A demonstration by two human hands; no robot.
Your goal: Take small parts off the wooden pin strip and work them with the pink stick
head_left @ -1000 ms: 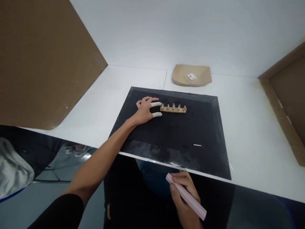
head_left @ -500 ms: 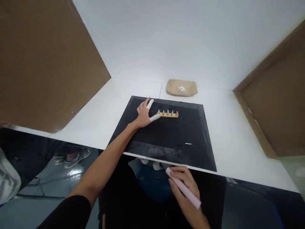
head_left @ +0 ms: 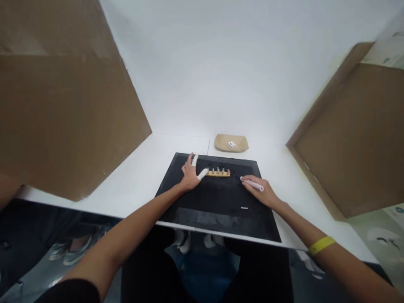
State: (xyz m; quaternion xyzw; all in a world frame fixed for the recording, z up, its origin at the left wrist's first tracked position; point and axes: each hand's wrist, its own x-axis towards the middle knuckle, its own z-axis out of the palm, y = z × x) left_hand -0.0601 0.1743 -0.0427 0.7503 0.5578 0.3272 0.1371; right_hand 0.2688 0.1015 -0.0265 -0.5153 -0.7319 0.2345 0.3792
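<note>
Left hand point(head_left: 190, 176) lies open on the black mat point(head_left: 202, 210), capped thumb touching the left end of the wooden peg strip point(head_left: 218, 173) at mid-mat, while the right hand point(head_left: 263, 192), closed round a pink stick point(head_left: 252, 184), rests just right of the strip without reaching it yet.

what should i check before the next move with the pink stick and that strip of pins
1. Pink stick gripped in right hand: ok.
2. Left hand at the wooden strip: thumb tip meets its left end; ok, firmness cannot tell.
3. Strip lies flat on the black mat, pins up: ok.
4. Stick tip at the strip: not ok, it is apart, to the right.
5. Small white piece apart from both hands: ok.
</note>
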